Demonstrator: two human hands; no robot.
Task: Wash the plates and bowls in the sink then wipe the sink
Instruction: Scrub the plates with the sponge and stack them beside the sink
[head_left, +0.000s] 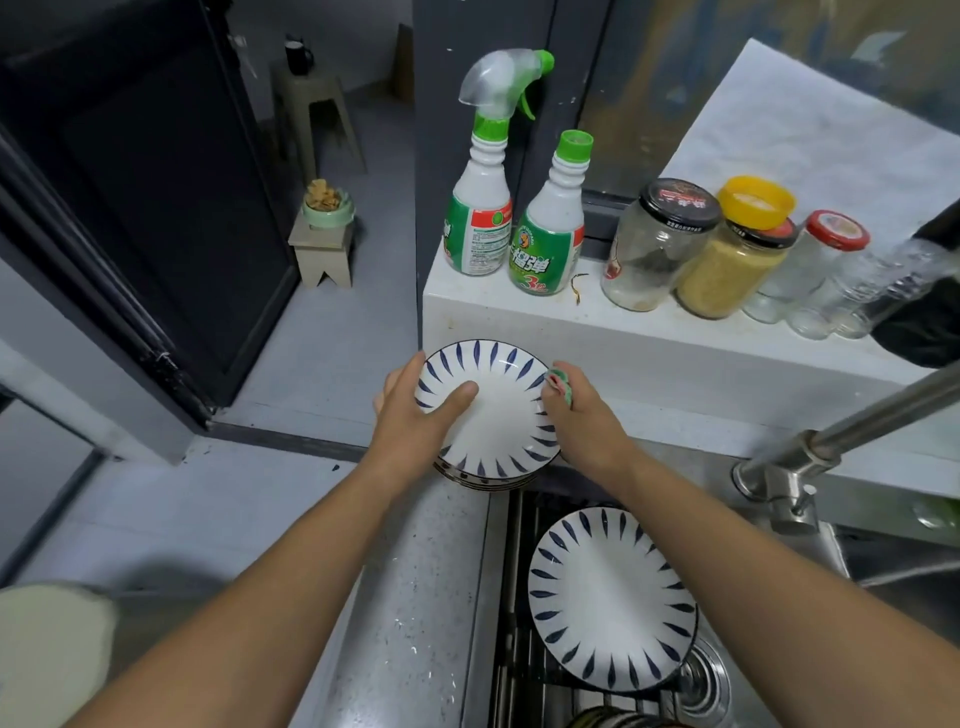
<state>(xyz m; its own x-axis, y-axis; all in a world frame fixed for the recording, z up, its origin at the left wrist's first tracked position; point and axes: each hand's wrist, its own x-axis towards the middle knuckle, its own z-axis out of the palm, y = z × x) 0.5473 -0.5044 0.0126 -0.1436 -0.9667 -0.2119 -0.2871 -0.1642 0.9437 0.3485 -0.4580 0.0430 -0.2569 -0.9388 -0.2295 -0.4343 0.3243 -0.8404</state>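
Your left hand (415, 423) grips the top plate (501, 415) by its left rim. The thumb lies flat across the white face, and the other fingers (402, 376) sit behind the rim, close together. The plate is white w/ blue leaf strokes round its edge. It's tilted up toward you, near rim down on the stack of plates (483, 482). That stack sits at the far edge of the table (405, 597), just beside the far-left corner of the sink (753, 701).

Your right hand (584, 418) is at the top plate's right rim, fingers curled round a pink-and-green sponge (562, 385) that touches the rim.

In the sink a second plate (608, 597), same pattern, lies face up. Its left part is over the drain rack (506, 623) and its right edge is just beside the drain (702, 682). The faucet (831, 441) reaches in from the right, above your right forearm.

Behind the stack runs a white ledge (597, 338). On its left end are a spray bottle (480, 218) and a green-capped bottle (550, 234), side by side. Right of those, in a row, are a black-lid jar (649, 254), a yellow-lid jar (732, 270) of tan grains and a red-lid jar (808, 265). Can't make out what's at the frame's btm edge in the sink.
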